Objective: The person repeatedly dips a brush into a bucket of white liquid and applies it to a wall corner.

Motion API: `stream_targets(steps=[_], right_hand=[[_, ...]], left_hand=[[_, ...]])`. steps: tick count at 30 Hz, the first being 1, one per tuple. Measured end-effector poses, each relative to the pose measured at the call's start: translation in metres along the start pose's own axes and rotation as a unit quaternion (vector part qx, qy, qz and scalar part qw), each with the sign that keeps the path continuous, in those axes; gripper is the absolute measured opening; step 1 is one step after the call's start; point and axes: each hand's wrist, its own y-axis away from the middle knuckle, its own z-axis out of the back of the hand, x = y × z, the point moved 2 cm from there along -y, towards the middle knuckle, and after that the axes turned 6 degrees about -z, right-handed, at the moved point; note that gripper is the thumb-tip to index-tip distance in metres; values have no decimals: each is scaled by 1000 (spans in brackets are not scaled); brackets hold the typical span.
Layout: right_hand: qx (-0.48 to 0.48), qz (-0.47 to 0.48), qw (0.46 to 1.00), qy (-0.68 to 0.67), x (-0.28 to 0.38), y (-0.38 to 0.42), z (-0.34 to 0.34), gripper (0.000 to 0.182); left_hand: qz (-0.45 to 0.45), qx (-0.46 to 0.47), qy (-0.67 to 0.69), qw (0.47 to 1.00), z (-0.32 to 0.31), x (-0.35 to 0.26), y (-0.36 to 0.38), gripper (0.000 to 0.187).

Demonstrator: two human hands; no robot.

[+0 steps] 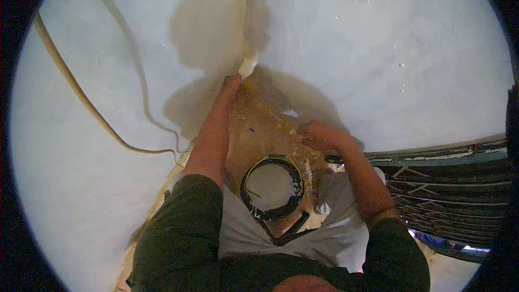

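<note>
My left hand (233,82) reaches forward to the corner where two pale walls meet, its fingers closed round a small white flat piece (248,67). The kind of this piece is too blurred to tell. Lower and to the right, my right hand (325,136) hovers near the foot of the right wall, fingers loosely apart, with nothing visible in it. Between my knees stands a round dark bucket (244,201) containing greyish-white paste (270,185). Its rim is smeared with the same stuff, and a dark handle (294,227) lies toward me.
A tan hose or cable (86,100) hangs along the left wall (65,184). At right is a dark folding metal gate (448,194). The brown, stained floor (259,140) narrows into the corner. White blobs dot the right wall (378,32).
</note>
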Motion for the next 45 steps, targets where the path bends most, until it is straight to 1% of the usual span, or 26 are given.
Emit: stream_targets(steps=[2, 4, 8, 11, 12, 13, 14, 15, 16, 20, 21, 22, 23, 25, 26, 27, 28, 29, 32, 34, 35, 37, 39, 41, 43, 45], right_hand=[[-14, 20, 1000, -19, 1, -5, 3, 34], [20, 8, 996, 83, 10, -9, 9, 32], [-43, 91, 995, 2, 7, -6, 11, 30], [12, 66, 997, -24, 12, -3, 17, 29], [9, 59, 998, -14, 9, -3, 14, 30], [5, 52, 999, -4, 5, -2, 11, 30], [-3, 53, 999, -4, 2, 0, 11, 30], [-2, 59, 998, 23, 0, 2, 10, 32], [-2, 65, 997, 51, -1, 4, 10, 33], [-108, 127, 986, 18, -13, 19, 0, 38], [-99, 124, 987, -4, -15, 19, -4, 40], [-90, 121, 988, -26, -17, 18, -8, 42], [-97, 124, 987, -23, -9, 25, -3, 42], [-88, 103, 984, -117, 23, 47, 15, 44], [-91, 106, 984, -114, 40, 60, 23, 44], [-112, 120, 967, -196, 58, 72, 33, 43], [-131, 134, 943, -276, 74, 81, 39, 43], [-134, 137, 943, -273, 86, 87, 40, 43], [-117, 89, 936, -320, 115, 93, 26, 41], [-83, 114, 861, -488, 128, 89, -1, 36], [-81, 110, 858, -495, 132, 92, -7, 36], [-89, 35, 852, -515, 136, 97, -22, 30], [-93, 27, 816, -569, 128, 94, -49, 28], [-96, 14, 780, -618, 111, 93, -73, 26], [-54, -33, 813, -579, 95, 93, -91, 20], [-5, -77, 817, -572, 65, 90, -118, 18]], left_hand=[[-20, -18, 27, 999, 3, 2, 0, 37], [26, 26, -290, 956, 7, -25, 4, 32], [-40, 110, -285, 951, -2, -98, 22, 26], [-130, 110, -409, 896, 9, -140, 25, 21], [-287, 39, -501, 815, 14, -154, 30, 20], [-433, -33, -570, 698, 14, -167, 38, 20], [-438, -36, -572, 693, 14, -197, 56, 20], [-261, -35, -370, 891, 22, -243, 85, 22], [-58, -27, -125, 990, 25, -272, 106, 25], [-89, -22, -63, 994, 40, -332, 141, 28], [-100, 39, 112, 988, 42, -350, 158, 26], [-107, 102, 283, 948, 44, -364, 175, 23], [-115, 101, 280, 948, 41, -372, 189, 23], [-189, 32, 137, 972, 26, -383, 219, 27], [-191, 47, 163, 967, 16, -378, 240, 28], [-195, 63, 190, 960, 9, -370, 262, 29], [-164, 55, 144, 974, 6, -348, 273, 26], [-132, 46, 99, 985, 4, -322, 283, 23], [-8, 82, 155, 985, -18, -272, 335, 24], [11, 89, 155, 984, -30, -232, 343, 28], [31, 90, 123, 988, -34, -210, 343, 29], [67, 98, 87, 989, -31, -196, 355, 31], [-10, 164, -90, 982, -23, -216, 355, 19], [111, 194, 18, 975, -7, -211, 356, 21], [48, 324, -175, 929, 24, -158, 336, 34], [-147, 322, -435, 828, 49, -107, 317, 46]])
